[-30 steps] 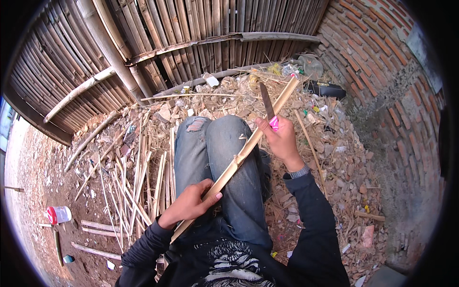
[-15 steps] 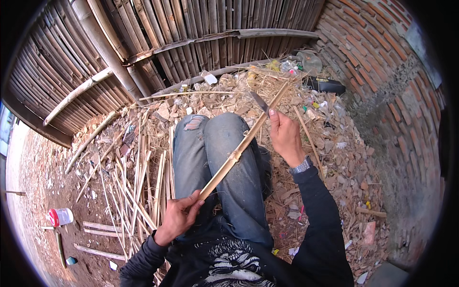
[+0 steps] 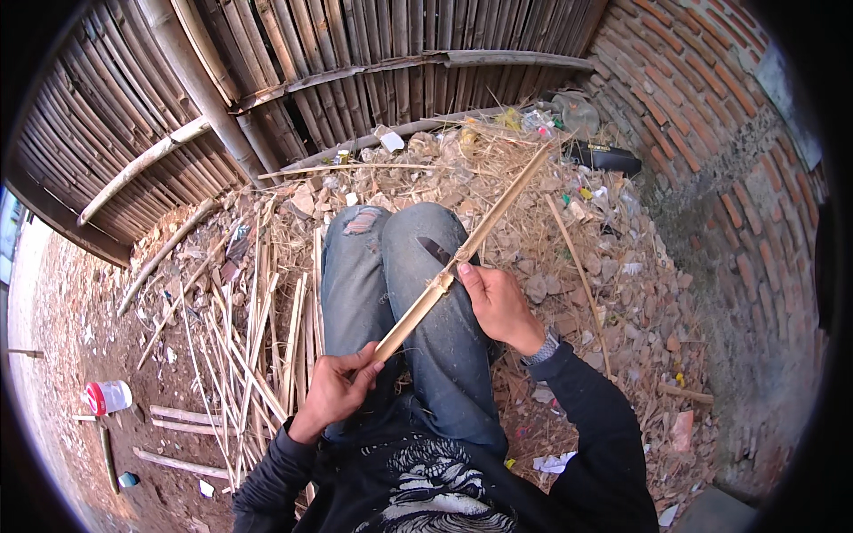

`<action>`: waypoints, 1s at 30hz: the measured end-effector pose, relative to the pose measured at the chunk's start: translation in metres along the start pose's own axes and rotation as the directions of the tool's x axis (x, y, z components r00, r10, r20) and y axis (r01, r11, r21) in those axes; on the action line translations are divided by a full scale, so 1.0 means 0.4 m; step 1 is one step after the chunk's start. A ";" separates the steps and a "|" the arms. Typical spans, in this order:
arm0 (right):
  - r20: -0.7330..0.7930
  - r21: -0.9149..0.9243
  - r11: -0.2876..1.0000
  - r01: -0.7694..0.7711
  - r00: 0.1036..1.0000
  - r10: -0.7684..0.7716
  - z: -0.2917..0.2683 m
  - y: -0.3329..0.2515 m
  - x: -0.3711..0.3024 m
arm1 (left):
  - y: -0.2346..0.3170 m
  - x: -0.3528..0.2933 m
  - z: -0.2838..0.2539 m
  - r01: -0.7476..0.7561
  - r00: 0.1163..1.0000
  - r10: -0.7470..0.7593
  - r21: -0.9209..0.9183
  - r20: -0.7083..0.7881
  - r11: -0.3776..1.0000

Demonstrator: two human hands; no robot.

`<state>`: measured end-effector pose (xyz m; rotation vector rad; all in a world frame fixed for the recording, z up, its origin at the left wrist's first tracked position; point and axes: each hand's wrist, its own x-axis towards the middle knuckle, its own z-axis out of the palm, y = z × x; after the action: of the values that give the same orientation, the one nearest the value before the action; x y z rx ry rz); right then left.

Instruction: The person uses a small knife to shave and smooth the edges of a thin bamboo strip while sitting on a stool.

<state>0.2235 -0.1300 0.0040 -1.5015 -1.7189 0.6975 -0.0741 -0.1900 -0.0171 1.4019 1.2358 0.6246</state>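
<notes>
A split bamboo strip (image 3: 502,210) runs slantwise over my jeans-covered knees, its far end up and to the right. My left hand (image 3: 340,388) is closed round its near end. My right hand (image 3: 498,302) grips a knife, its handle hidden in the fist. The dark knife blade (image 3: 434,250) crosses the strip just beyond its knobbly node and sticks out to the left. My right thumb lies along the strip's edge beside the blade. A curl of shaving stands at the cut.
Several bamboo strips (image 3: 294,342) lie in a pile left of my legs. Farther left is a white tub with a red lid (image 3: 108,397). Rubble and straw cover the ground. A bamboo wall (image 3: 373,98) stands ahead, a brick wall (image 3: 702,115) at right.
My right hand has drawn the knife down the strip toward me, from near its far end to the node. The left hand keeps its hold on the near end.
</notes>
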 end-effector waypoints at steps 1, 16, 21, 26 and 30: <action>0.041 0.031 1.000 -0.003 0.999 0.002 -0.002 0.018 0.002 | 0.007 0.001 -0.003 0.022 0.999 -0.021 -0.036 0.026 0.999; -0.014 0.099 0.995 0.010 1.000 -0.008 -0.082 -0.053 0.037 | 0.056 -0.015 0.031 -0.351 0.867 0.490 0.589 -0.089 0.728; 0.062 -0.044 0.996 0.072 0.996 -0.069 -0.105 -0.097 0.051 | 0.060 -0.017 0.028 -0.343 0.839 0.542 0.720 -0.054 0.603; 0.207 -0.011 0.985 0.171 0.964 -0.165 -0.127 -0.069 0.080 | 0.067 -0.011 0.021 -0.341 0.858 0.513 0.711 -0.033 0.615; 0.317 0.054 0.978 0.204 0.925 -0.210 -0.140 -0.057 0.096 | 0.071 -0.001 0.006 -0.321 0.919 0.391 0.497 -0.041 0.806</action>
<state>0.2538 -0.0999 0.0614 -1.2158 -2.0724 0.8807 -0.0629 -0.1869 0.0088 2.0772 1.3034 0.7112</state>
